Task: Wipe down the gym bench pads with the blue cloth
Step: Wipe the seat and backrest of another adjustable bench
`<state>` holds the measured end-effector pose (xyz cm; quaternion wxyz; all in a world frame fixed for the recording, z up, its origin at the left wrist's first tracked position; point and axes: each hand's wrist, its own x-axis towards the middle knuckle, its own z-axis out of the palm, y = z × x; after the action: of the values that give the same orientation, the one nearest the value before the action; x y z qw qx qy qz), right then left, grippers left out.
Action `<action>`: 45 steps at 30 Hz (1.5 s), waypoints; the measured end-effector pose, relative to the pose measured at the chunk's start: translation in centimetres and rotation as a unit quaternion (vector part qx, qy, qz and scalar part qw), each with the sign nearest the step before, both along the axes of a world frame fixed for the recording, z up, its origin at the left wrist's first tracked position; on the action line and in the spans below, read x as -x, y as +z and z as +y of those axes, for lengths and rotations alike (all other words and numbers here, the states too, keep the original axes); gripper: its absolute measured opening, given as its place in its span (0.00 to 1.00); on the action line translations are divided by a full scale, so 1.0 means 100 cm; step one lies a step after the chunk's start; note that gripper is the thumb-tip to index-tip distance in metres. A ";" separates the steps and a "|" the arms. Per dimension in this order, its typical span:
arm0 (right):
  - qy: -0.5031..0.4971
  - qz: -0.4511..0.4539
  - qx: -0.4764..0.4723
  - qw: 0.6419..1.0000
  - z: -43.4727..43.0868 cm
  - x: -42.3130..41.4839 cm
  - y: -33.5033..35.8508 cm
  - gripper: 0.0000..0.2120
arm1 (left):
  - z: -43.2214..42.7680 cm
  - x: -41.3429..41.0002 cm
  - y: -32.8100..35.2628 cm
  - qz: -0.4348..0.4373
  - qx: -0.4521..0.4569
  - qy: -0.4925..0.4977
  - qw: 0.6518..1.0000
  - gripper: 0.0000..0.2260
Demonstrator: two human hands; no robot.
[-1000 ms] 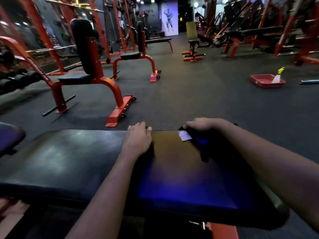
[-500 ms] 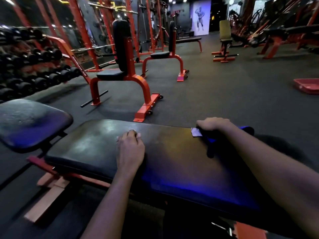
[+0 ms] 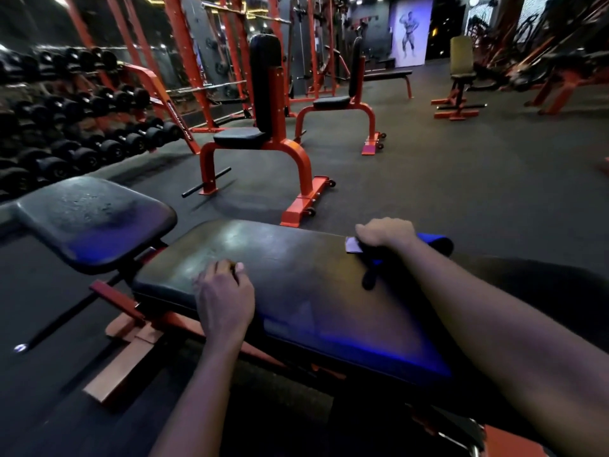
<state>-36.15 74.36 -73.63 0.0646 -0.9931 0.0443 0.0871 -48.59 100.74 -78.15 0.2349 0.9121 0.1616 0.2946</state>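
Right now my right hand point(image 3: 385, 230) sits at the far edge of the long bench pad point(image 3: 296, 275), fingers curled down and clenched around the blue cloth point(image 3: 435, 242), which is bunched under the palm; a blue fold pokes out past the wrist on the right, a small white tag point(image 3: 352, 246) shows at the left of the knuckles, and a dark strip of the cloth trails toward me across the pad. My left hand point(image 3: 225, 298) rests on the near left part of the same pad, well apart from the cloth, fingers loosely bent and grasping nothing. To the left of the long pad, just beside its end, is the smaller seat pad point(image 3: 92, 219), tilted slightly and scuffed on top. Both pads sit on a red frame point(image 3: 131, 324) over the dark rubber floor point(image 3: 461, 179). Beyond them I can see 2 red upright seats point(image 3: 263, 136), 1 behind the other, and a dumbbell rack point(image 3: 82, 136) along the left wall
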 end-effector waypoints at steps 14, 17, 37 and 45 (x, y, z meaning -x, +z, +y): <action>0.073 0.021 -0.043 0.996 0.065 -0.044 -0.006 0.27 | 0.037 -0.021 -0.011 -0.048 0.038 0.032 0.998 0.13; 0.113 0.010 -0.061 0.992 0.065 -0.046 -0.009 0.26 | 0.036 -0.021 -0.012 -0.057 0.042 0.026 0.997 0.15; 0.154 0.038 -0.077 0.984 0.082 -0.058 -0.012 0.24 | 0.062 -0.030 0.001 -0.068 0.094 0.055 0.992 0.11; 0.199 0.020 -0.079 0.977 0.190 -0.097 -0.005 0.26 | 0.086 -0.050 -0.005 -0.078 0.069 0.095 0.990 0.12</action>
<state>-26.41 93.35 -74.11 0.1233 -0.9718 -0.1602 0.1212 -43.55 109.39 -78.66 0.2803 0.8482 0.2489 0.3742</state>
